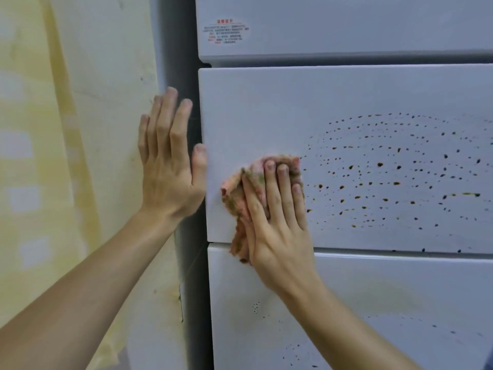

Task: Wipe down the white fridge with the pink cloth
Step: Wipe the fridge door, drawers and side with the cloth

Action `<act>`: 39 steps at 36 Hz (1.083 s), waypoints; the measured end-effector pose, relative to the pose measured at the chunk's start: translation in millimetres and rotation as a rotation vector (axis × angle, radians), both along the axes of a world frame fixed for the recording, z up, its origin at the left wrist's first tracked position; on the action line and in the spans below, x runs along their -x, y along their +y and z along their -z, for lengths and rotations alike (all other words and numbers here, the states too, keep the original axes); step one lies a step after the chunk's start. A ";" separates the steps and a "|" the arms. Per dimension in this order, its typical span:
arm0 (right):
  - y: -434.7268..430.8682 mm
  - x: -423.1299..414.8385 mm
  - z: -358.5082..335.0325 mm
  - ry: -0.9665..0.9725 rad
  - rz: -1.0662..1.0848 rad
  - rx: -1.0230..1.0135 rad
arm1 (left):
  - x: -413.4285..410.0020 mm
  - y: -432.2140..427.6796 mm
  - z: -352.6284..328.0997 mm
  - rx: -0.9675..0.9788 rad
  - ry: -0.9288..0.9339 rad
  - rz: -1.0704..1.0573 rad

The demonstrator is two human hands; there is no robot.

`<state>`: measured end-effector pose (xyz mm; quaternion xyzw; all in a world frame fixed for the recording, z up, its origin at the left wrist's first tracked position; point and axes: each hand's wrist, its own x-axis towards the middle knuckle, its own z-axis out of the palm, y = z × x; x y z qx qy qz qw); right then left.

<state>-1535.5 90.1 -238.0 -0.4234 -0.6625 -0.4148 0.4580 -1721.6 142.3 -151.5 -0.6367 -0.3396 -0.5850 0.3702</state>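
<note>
A person's right hand (277, 225) presses a bunched pink cloth (236, 192) flat against the front of a white fridge (346, 89), fingers straight and spread over the fabric rather than curled round it. The cloth sits under the palm and fingers at the lower left of the middle door (266, 116). It shows beyond the fingertips (270, 165) at the top and past the hand's left edge. Its long axis runs up and down the door, leaning slightly, with the upper end towards the right and the lower end trailing over the seam onto the lower door (346, 303). The cloth is stained greenish-brown in places. Just to its right, brown droplets (386, 177) speckle the middle door in curved rows, and fainter specks dot the lower door. The left hand (168, 169) is released and flat, fingers straight and pointing up, resting against the fridge's grey side with the thumb touching the middle door's left edge. A red-lettered sticker (226, 32) marks the upper door, and a yellowish wall (53, 129) stands to the left
</note>
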 end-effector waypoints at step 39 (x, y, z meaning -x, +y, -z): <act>5.2 -14.2 -128.6 0.165 -0.016 -0.200 | -52.5 -8.0 8.4 0.023 0.001 0.010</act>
